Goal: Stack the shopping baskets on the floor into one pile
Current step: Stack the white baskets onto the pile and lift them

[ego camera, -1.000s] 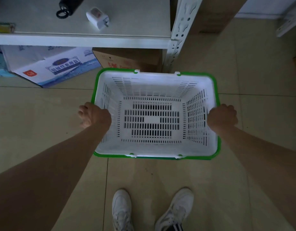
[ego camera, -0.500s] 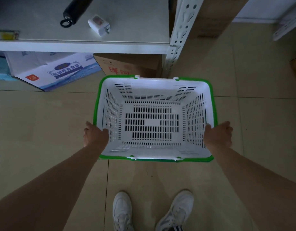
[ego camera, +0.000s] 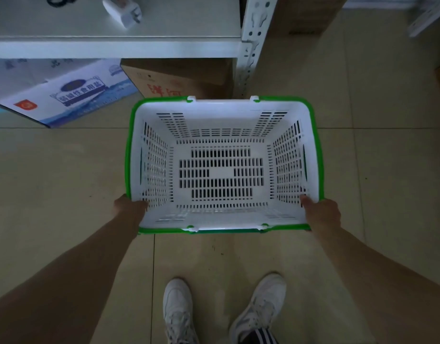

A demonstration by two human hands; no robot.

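Note:
A white slotted shopping basket with a green rim point(ego camera: 318, 155) sits upright in the middle of the view, on or just above the tiled floor; I cannot tell whether it touches the floor or other baskets below it. My left hand point(ego camera: 129, 207) grips its near left corner, thumb over the rim. My right hand point(ego camera: 321, 213) grips its near right corner the same way. The basket is empty inside. No other separate basket shows.
A white metal shelf point(ego camera: 114, 48) with an upright post point(ego camera: 250, 58) stands just beyond the basket. Under it lie a blue-and-white carton point(ego camera: 57, 93) and a brown carton point(ego camera: 179, 78). A small white plug point(ego camera: 122, 11) lies on the shelf. My white shoes point(ego camera: 179, 311) stand on the tiles.
The basket has moved down and away from me. Both hands have slid from the middle of its sides back to the near corners.

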